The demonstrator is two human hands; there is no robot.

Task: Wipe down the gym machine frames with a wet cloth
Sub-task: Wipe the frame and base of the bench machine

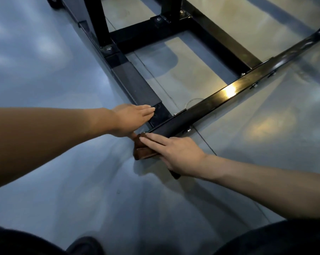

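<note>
The right hand (181, 155) presses flat fingers on the soft, limp cloth (143, 150) at the frame (173, 124) corner, gripping nothing, while the left hand (131, 119) rests flat; bunch it by its folded edge.

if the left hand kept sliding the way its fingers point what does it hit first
The left hand lies flat, fingers pointing right across the end of the black frame bar. Going straight on, it would likely cross that bar's end and meet the glossy crossbar at the corner joint; depth is unclear.

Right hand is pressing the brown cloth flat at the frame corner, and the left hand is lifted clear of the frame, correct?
Not quite. In the head view the left hand rests flat on the black frame. The right hand does press the brown cloth at the corner.
</note>
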